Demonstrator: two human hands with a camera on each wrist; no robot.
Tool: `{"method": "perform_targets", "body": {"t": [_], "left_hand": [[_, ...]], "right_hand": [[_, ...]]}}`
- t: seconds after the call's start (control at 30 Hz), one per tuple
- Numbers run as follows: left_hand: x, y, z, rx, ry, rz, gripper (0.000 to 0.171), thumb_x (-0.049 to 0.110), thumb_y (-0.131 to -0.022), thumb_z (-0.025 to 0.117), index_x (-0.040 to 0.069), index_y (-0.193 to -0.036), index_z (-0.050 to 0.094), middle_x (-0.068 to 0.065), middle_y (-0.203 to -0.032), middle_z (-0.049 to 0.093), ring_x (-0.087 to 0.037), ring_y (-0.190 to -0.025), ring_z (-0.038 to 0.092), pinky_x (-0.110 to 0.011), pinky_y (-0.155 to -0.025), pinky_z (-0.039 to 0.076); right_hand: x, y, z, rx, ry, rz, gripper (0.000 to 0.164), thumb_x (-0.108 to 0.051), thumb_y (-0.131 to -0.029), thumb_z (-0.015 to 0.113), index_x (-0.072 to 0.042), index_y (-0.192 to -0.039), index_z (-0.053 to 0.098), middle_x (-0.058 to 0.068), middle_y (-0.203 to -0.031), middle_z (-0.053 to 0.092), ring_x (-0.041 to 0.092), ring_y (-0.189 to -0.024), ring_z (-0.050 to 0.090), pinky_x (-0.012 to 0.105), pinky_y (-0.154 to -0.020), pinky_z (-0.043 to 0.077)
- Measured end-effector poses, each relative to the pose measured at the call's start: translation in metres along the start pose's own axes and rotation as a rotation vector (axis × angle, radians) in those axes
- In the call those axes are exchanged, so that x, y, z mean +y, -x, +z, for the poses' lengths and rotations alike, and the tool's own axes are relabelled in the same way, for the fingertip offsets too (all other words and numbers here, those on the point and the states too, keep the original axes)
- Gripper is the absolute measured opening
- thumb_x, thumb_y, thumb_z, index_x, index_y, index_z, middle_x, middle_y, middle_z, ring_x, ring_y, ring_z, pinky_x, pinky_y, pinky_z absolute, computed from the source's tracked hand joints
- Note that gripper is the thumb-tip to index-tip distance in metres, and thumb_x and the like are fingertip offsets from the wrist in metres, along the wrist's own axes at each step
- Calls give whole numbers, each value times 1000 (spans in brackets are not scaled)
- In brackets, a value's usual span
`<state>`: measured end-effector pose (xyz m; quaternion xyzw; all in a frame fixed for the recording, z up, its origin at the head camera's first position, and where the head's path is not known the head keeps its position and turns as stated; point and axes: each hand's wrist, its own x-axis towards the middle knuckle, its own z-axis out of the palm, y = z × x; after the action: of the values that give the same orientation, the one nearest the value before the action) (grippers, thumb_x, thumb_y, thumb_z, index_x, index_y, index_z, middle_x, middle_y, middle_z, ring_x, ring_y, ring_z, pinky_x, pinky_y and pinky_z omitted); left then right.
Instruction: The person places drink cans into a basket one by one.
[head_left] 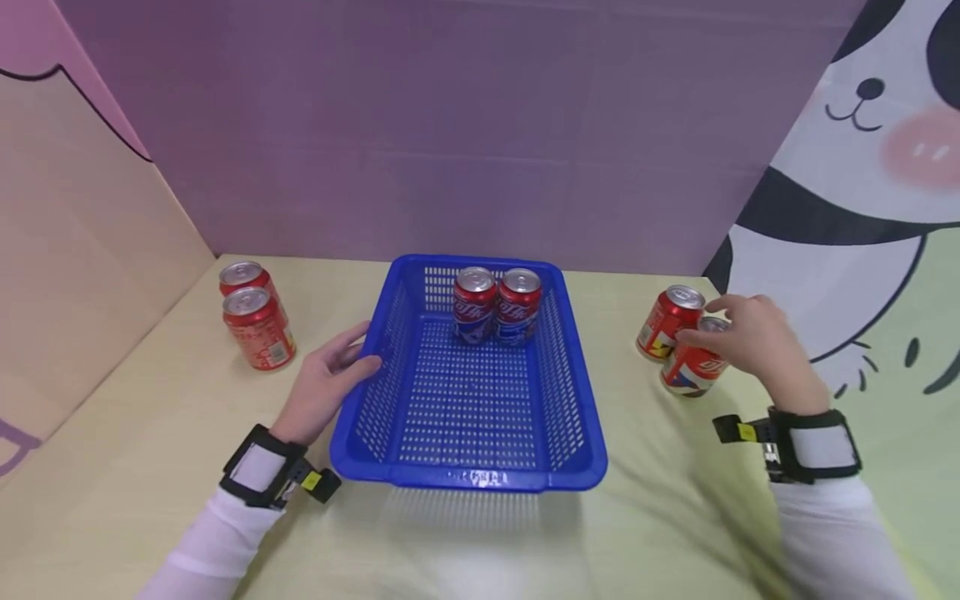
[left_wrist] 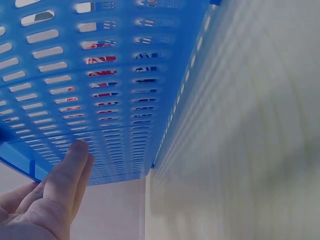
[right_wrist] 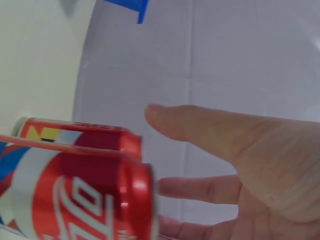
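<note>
Front right can point(head_left: 692, 368): stands on the surface point(head_left: 150, 483) right of the blue basket point(head_left: 480, 479), in front of the rear right can point(head_left: 663, 325); whether those two touch, can't be sure from these angles.
Can grip: step looks like taking hold of the front can; best to lower the fingers past the top edge onto the straight wall, then squeeze evenly.
Rear can clearance: neighbour sits tight behind, so a straight lift seems safer than a sideways drag; a careless fingertip could knock it.
Basket steadying: keep the rim pressure light; a hard pull could shift the pair of cans point(head_left: 495, 308) standing side by side at the far end.
Right hand point(head_left: 753, 337): reaches over the front can from above and behind, wrist bent down; thumb point(right_wrist: 180, 120) and fingers parted around its top end, gap visible in right wrist view, nothing gripped.
Left hand point(head_left: 318, 387): at the basket's left side, thumb over the rim, fingers lying fairly straight along the outer wall, so rim held between them.
Forearms: both come in from the near edge, spread wide, basket between.
Left cans point(head_left: 261, 333): two on the surface, one in front of the other, well apart from the basket, neither hand on them.
</note>
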<state>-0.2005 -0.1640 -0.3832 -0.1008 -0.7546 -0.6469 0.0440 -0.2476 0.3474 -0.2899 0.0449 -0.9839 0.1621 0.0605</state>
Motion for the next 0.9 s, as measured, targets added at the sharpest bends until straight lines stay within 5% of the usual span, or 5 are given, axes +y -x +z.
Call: {"method": "perform_targets", "body": {"t": [0.43,0.9], "left_hand": [[0,1,0,-4,-2,-10,61,23,-97,65,9,-150,40,-21,-132,58,-33,-107,64,-33,-80,56],[0,0,0,-3,-17,-15,60,25,-97,65,11,-150,41,-21,-132,58,-34,-108,63,-33,-81,55]], "right_hand": [[7,-8,12,-3,3,3,61,-25,-80,80,14,-120,55,31,-102,56,45,-93,50,48,-61,52],[12,-15,25,-187,-30,0,54,-28,-74,86,4,-110,60,27,-106,62,41,-89,59,49,-66,52]]}}
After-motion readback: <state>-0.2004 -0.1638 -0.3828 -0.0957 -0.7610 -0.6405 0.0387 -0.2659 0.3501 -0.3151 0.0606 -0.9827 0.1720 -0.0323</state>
